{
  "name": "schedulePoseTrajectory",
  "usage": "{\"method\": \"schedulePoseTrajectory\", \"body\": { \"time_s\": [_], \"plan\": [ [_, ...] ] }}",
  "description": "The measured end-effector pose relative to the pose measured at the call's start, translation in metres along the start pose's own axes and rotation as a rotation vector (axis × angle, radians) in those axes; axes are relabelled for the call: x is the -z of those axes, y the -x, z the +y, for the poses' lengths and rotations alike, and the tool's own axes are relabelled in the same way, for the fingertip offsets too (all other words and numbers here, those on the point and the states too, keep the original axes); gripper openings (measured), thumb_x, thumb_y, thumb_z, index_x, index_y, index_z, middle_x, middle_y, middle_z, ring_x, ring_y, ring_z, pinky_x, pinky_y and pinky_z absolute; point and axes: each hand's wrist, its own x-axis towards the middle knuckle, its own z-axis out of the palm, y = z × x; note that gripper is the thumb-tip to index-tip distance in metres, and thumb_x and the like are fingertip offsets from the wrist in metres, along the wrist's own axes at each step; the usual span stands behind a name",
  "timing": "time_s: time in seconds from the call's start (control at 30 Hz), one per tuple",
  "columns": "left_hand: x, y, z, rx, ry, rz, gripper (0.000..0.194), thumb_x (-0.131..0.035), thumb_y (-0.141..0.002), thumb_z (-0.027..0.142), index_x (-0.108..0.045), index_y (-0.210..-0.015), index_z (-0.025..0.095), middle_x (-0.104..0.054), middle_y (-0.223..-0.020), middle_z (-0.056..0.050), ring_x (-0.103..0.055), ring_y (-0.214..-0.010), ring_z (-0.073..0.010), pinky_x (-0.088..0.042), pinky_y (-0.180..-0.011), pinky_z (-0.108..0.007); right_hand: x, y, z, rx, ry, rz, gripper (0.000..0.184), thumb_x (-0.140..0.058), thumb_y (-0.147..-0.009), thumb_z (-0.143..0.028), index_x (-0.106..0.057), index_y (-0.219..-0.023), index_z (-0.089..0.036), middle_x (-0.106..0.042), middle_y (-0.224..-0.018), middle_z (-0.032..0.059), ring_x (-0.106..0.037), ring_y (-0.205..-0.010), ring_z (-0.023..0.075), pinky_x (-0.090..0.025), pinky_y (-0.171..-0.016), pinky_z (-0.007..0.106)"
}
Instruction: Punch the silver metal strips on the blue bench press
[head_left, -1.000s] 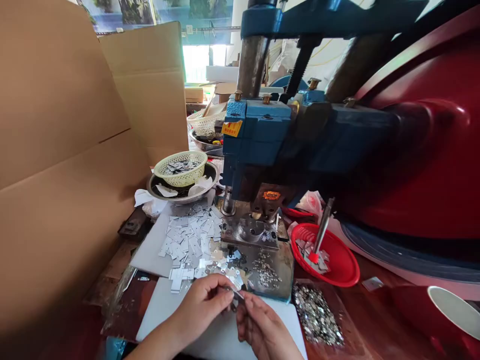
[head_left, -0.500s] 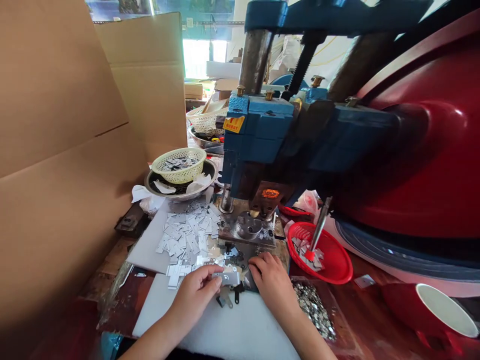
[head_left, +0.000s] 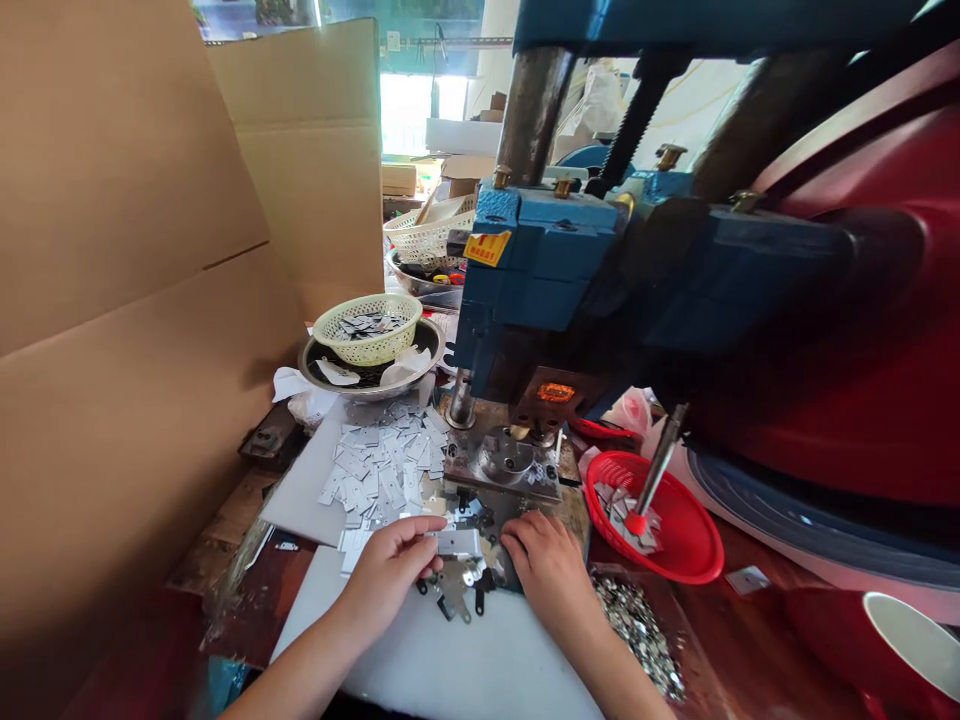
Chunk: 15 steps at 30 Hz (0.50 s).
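My left hand pinches a flat silver metal plate between thumb and fingers, over a loose pile of small brackets, some dark and some shiny. To the right of that plate, my right hand rests low with its fingers curled together and pointing down; whatever may be under the fingertips is hidden. Just beyond both hands stands the press die, a round steel block on a base plate, under the raised blue press head. Many similar flat plates lie scattered left of the die.
A red basket holding plates and a metal rod stands at right, beside a bag of small shiny parts and a red mug. A cream basket sits in a metal bowl at left. Cardboard walls the left side.
The view has shifted, so the scene sits slightly further right. The plate in my left hand has turned, showing a plainer face. My right hand stays beside it, fingers still curled.
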Motion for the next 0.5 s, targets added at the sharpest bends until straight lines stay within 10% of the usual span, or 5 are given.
{"method": "schedulePoseTrajectory", "body": {
  "time_s": [0.5],
  "plan": [
    [-0.01, -0.003, 0.013, 0.076, 0.069, 0.007, 0.041, -0.071, -0.062, 0.035, -0.067, -0.097, 0.013, -0.066, -0.064, -0.001, -0.057, -0.061, -0.0131, -0.042, -0.058, -0.024, 0.023, -0.085, 0.011, 0.066, -0.119, 0.422, 0.034, -0.041, -0.091, -0.035, -0.068, -0.078, -0.019, -0.065, -0.078, 0.0076, -0.057, -0.079, 0.0216, -0.044, -0.076, 0.037]
  ]
}}
